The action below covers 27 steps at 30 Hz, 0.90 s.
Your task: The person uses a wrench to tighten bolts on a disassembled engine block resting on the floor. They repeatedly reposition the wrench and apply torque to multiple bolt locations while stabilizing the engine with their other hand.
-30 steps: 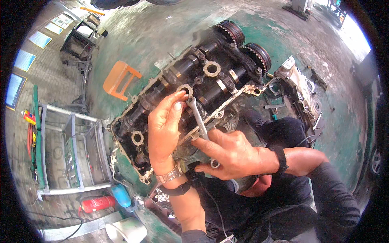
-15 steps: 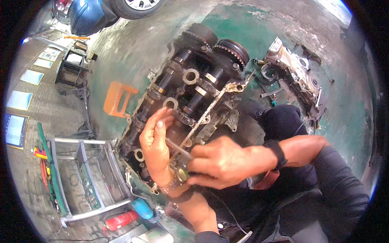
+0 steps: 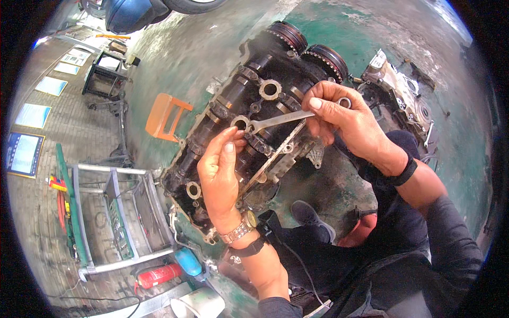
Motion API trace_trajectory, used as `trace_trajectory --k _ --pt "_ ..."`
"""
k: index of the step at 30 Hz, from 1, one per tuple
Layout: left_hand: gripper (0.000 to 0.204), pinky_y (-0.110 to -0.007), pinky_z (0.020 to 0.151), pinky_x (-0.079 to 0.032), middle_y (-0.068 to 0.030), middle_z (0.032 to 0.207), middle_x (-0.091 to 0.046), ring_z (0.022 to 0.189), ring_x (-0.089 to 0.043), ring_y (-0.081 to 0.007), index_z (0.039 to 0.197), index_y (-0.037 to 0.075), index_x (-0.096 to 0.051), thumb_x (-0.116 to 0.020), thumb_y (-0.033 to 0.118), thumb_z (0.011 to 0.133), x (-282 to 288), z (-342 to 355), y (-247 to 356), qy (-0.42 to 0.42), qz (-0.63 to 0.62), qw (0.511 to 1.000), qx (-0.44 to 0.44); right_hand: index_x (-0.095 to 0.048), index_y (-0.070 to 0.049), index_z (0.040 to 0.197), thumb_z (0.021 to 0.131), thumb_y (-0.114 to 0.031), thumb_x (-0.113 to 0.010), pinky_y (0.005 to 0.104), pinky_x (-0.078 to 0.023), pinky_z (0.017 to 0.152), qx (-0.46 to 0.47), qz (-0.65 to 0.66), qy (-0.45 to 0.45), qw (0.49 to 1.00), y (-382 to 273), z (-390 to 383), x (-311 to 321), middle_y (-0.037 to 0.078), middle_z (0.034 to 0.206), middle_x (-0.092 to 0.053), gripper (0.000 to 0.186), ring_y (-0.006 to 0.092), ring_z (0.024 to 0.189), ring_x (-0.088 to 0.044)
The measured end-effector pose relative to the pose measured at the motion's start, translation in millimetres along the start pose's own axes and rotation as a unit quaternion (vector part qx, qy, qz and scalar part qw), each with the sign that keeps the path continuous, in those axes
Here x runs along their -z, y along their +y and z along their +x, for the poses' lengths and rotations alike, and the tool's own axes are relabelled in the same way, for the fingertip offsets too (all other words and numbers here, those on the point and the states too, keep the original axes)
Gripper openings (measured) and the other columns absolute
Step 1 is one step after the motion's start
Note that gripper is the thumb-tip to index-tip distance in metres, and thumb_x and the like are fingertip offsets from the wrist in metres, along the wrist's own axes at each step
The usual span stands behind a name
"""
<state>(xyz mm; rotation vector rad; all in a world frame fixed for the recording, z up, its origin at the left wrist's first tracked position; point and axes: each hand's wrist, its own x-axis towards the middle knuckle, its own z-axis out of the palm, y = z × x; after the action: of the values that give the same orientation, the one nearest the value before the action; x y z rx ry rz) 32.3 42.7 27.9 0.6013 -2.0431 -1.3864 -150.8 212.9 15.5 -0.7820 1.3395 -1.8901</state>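
Note:
A dark engine cylinder head [image 3: 204,143] with two toothed pulleys [image 3: 326,61] at its upper end lies diagonally before me. My right hand [image 3: 352,130] grips a steel wrench [image 3: 281,119] near its ring end; the wrench's other end rests at a fastener beside a round bore [image 3: 240,123] in the middle of the head. My left hand [image 3: 220,177] has its fingers curled at that bore, just below the wrench's end; what they hold, if anything, is hidden.
A metal casting [image 3: 395,93] lies on the floor at right. To the left are an orange stool [image 3: 159,114], a metal cart [image 3: 85,212], a red extinguisher [image 3: 159,275] and a blue cylinder [image 3: 188,262]. A car's wheel [image 3: 196,5] shows at top; my shoe [image 3: 310,220] is below.
My right hand has moved up and to the right, swinging the wrench from a steep slant to a shallower one rising rightward. My left hand remains by the middle bore.

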Motion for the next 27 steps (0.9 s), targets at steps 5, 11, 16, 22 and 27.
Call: trace_trajectory --k 5,11,16,22,27 --pt "0.029 -0.033 0.093 -0.051 -0.0124 0.114 -0.07 0.102 -0.065 -0.0185 0.123 -0.001 -0.065 -0.056 0.015 0.101 -2 0 -1 0.004 -0.011 1.0 -0.001 -0.062 -0.005 0.099 0.1 -0.029 -0.06 0.0187 -0.039 0.048 -0.034 0.004 -0.013 0.999 7 0 -2 0.003 0.07 -0.065 0.025 0.0058 0.05 -0.051" --pt "0.029 -0.035 0.094 -0.052 -0.0143 0.112 -0.071 0.102 -0.068 -0.0212 0.122 -0.002 -0.066 -0.056 0.014 0.1 -3 -1 0 0.017 0.0 1.0 0.001 -0.063 -0.006 0.1 0.101 -0.028 -0.059 0.0188 -0.04 0.048 -0.058 0.019 0.007 0.998 14 -4 -14 0.003 0.072 -0.065 0.023 0.0061 0.051 -0.053" --pt "0.028 -0.031 0.093 -0.049 -0.0098 0.114 -0.069 0.101 -0.064 -0.0158 0.124 -0.002 -0.064 -0.054 0.012 0.102 -1 -2 2 0.002 0.011 1.0 -0.003 -0.062 -0.004 0.101 0.101 -0.024 -0.057 0.0196 -0.043 0.047 -0.076 0.061 0.027 0.995 15 -4 -13 0.005 0.072 -0.066 0.021 0.0082 0.051 -0.056" --pt "0.028 -0.031 0.093 -0.049 -0.0098 0.114 -0.069 0.101 -0.064 -0.0163 0.124 -0.002 -0.064 -0.055 0.011 0.101 -1 -1 0 -0.001 -0.029 1.0 -0.004 -0.06 -0.003 0.1 0.102 -0.022 -0.055 0.0197 -0.043 0.044 -0.085 0.074 0.025 0.993 15 0 -9 0.007 0.07 -0.064 0.02 0.01 0.048 -0.055" --pt "0.029 -0.033 0.093 -0.051 -0.0109 0.113 -0.07 0.1 -0.066 -0.0179 0.123 -0.001 -0.065 -0.057 0.014 0.1 -1 -1 -1 0.003 -0.006 1.0 -0.012 -0.061 -0.005 0.1 0.102 -0.022 -0.055 0.02 -0.045 0.045 -0.096 0.07 0.031 0.992 21 1 -10 0.007 0.07 -0.064 0.019 0.0096 0.049 -0.055"
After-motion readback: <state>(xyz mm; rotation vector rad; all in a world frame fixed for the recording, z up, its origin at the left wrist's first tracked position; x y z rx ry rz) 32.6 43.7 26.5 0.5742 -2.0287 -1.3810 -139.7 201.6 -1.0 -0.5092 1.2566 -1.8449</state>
